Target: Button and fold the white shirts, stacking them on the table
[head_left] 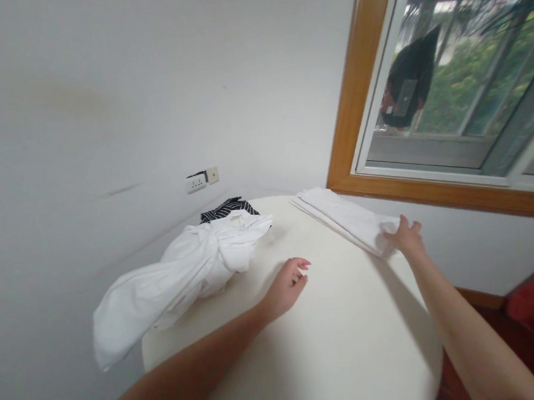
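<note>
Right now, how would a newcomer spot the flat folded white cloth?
Find the white tabletop with rounded edges, then its far right side, below the wood-framed window. There lies the flat folded white cloth, a long layered strip with the right hand at its near end. Its flat, straight-edged layers set it apart from the crumpled white cloth on the left.

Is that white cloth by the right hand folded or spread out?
Folded: the white cloth lies on the table in a long strip, layered edges showing, the right hand at its end.
</note>
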`<state>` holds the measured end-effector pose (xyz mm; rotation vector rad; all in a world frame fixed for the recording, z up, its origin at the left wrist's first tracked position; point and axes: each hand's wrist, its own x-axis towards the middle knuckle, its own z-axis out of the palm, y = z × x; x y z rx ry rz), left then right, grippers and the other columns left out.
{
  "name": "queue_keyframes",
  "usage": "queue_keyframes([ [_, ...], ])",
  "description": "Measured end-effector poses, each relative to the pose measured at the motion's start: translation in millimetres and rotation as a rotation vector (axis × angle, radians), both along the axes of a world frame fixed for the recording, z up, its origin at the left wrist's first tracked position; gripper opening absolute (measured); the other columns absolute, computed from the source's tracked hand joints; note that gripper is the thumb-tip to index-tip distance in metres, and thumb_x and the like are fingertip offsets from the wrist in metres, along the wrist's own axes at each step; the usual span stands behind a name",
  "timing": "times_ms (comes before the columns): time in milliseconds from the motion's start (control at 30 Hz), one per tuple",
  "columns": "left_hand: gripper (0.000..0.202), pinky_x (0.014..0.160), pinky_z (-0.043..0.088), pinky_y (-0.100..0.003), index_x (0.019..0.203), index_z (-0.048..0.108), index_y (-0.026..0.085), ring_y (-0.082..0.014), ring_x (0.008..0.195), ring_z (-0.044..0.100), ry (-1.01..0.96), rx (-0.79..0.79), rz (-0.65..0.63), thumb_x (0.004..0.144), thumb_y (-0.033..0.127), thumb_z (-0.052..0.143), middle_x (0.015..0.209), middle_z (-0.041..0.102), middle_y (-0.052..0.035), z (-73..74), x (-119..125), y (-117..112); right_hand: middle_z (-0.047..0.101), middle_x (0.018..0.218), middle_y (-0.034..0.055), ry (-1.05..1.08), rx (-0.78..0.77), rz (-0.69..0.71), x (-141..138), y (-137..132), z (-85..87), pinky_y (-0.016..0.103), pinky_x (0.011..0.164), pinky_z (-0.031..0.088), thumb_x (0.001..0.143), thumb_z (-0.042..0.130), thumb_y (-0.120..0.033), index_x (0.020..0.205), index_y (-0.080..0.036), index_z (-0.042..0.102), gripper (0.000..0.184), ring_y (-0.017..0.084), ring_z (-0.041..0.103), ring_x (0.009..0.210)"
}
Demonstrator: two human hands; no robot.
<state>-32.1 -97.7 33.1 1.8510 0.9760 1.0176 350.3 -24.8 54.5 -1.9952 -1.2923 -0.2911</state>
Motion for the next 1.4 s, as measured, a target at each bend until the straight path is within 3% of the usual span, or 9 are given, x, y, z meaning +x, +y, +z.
queue_keyframes([
  [100, 0.03, 0.093, 0.045, -0.038, 0.111, 0.06, 0.021, -0.0225, 0.106, 0.054, 0.335, 0.435, 0.14, 0.084, 0.018, 0.045, 0.112, 0.058, -0.0101, 27.6, -26, 13, 0.031, 0.145, 0.0261, -0.222, -0.049, -0.042, -49, -20, 11.8, 0.055, 0.088, 0.042, 0.081, 0.058, -0.04, 0.132, -0.015, 0.052, 0.057, 0.043, 0.047, 0.117],
  [200, 0.033, 0.102, 0.034, -0.05, 0.112, 0.062, 0.017, -0.0329, 0.123, 0.043, 0.713, 0.64, 0.474, 0.086, 0.02, 0.043, 0.13, 0.052, -0.0153, 50.9, -68, 33, 0.053, 0.128, 0.016, -0.258, -0.068, 0.262, -112, -31, 9.6, 0.042, 0.092, 0.043, 0.088, 0.051, -0.034, 0.125, -0.019, 0.058, 0.041, 0.029, 0.054, 0.111],
  [333, 0.049, 0.098, 0.035, -0.056, 0.126, 0.053, 0.012, -0.0413, 0.125, 0.041, 0.963, 0.464, 0.881, 0.088, 0.04, 0.046, 0.135, 0.048, -0.0235, 59.2, -126, 56, 0.064, 0.113, 0.009, -0.288, -0.14, 0.538, -174, -40, -13.8, 0.034, 0.091, 0.04, 0.093, 0.044, -0.031, 0.115, -0.02, 0.064, 0.032, 0.022, 0.057, 0.104],
  [433, 0.063, 0.087, 0.044, -0.051, 0.127, 0.051, 0.006, -0.041, 0.112, 0.053, 1.046, 0.093, 0.945, 0.086, 0.054, 0.044, 0.123, 0.057, -0.0266, 57.4, -154, 64, 0.067, 0.111, 0.0069, -0.316, -0.187, 0.615, -191, -47, -28.5, 0.033, 0.088, 0.039, 0.093, 0.045, -0.028, 0.109, -0.022, 0.068, 0.029, 0.022, 0.057, 0.103],
  [533, 0.055, 0.082, 0.047, -0.041, 0.115, 0.059, 0.007, -0.0356, 0.105, 0.06, 1.077, -0.06, 0.874, 0.087, 0.052, 0.044, 0.114, 0.063, -0.0231, 60.2, -164, 65, 0.069, 0.107, 0.0052, -0.29, -0.194, 0.681, -194, -52, -32.9, 0.031, 0.086, 0.038, 0.093, 0.045, -0.028, 0.106, -0.023, 0.07, 0.029, 0.021, 0.058, 0.099],
  [800, 0.039, 0.088, 0.047, -0.033, 0.115, 0.064, 0.02, -0.0268, 0.104, 0.063, 0.76, 0.407, 0.77, 0.088, 0.043, 0.048, 0.112, 0.07, -0.0093, 75.2, -122, 50, 0.071, 0.102, 0.0056, -0.231, -0.104, 0.789, -201, -56, -29.4, 0.032, 0.085, 0.036, 0.095, 0.042, -0.027, 0.105, -0.023, 0.07, 0.03, 0.02, 0.059, 0.096],
  [967, 0.04, 0.099, 0.044, -0.034, 0.117, 0.062, 0.013, -0.0245, 0.112, 0.06, 0.567, 0.517, 0.527, 0.089, 0.038, 0.05, 0.119, 0.067, -0.0111, 52.5, -74, 36, 0.072, 0.096, 0.0056, -0.112, -0.059, 0.885, -207, -59, -29.4, 0.033, 0.087, 0.036, 0.098, 0.038, -0.039, 0.101, -0.023, 0.071, 0.036, 0.019, 0.058, 0.093],
  [1167, 0.038, 0.094, 0.049, -0.039, 0.127, 0.053, 0.014, -0.0232, 0.101, 0.062, 0.624, 0.717, 0.037, 0.093, 0.027, 0.043, 0.108, 0.069, -0.0113, 22.6, -31, 6, 0.068, 0.081, 0.0058, 0.163, -0.036, 0.92, -212, -49, -37.6, 0.033, 0.085, 0.039, 0.1, 0.024, -0.047, 0.08, -0.017, 0.067, 0.056, 0.018, 0.057, 0.082],
  [1400, 0.053, 0.104, 0.039, -0.043, 0.132, 0.047, 0.013, -0.0274, 0.122, 0.049, 0.768, 0.791, -0.198, 0.087, 0.04, 0.055, 0.129, 0.058, -0.0143, 22.3, -18, -22, 0.066, 0.083, 0.0028, 0.56, -0.028, 1.012, -216, -52, -38.1, 0.028, 0.074, 0.044, 0.09, 0.044, -0.05, 0.089, -0.017, 0.065, 0.039, 0.018, 0.057, 0.078],
])
